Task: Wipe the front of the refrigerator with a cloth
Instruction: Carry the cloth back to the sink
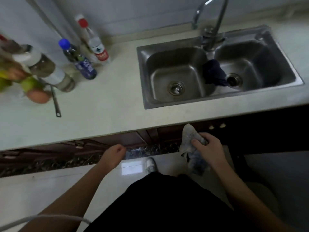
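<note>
My right hand (207, 148) grips a crumpled grey-white cloth (188, 139) just below the front edge of the counter, under the sink. One end of the cloth sticks up toward the counter edge and the other hangs down. My left hand (114, 152) is curled into a loose fist with nothing in it, below the counter edge to the left of the cloth. No refrigerator is in view.
A pale counter (103, 104) holds a steel double sink (222, 97) with a dark blue rag (214, 72) over its divider and a faucet (217, 22) behind. Bottles (80, 61), jars, an egg (39, 96) and a utensil (56, 104) stand at the left. Dark cabinets are below.
</note>
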